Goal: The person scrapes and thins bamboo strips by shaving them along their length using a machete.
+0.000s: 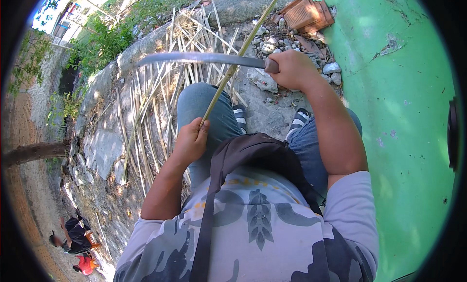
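My right hand [292, 69] is closed round the handle of a machete [204, 58], whose long curved blade points left. The blade lies across a long greenish bamboo strip [226, 77] that rises from my lap toward the top of the view. Gripping the strip's lower end is my left hand [191, 142], fingers wrapped round it beside my left knee. Whether the blade bites into the strip or only touches it, I cannot tell. Beyond my left knee, many pale split strips [146, 121] lie in a loose pile on the ground.
A green wall [389, 136] rises close on my right. Stones [333, 68] and stacked clay tiles [306, 14] lie ahead near it. A black bag [262, 153] rests at my waist. At far left are a tree trunk [36, 153] and two people [78, 240].
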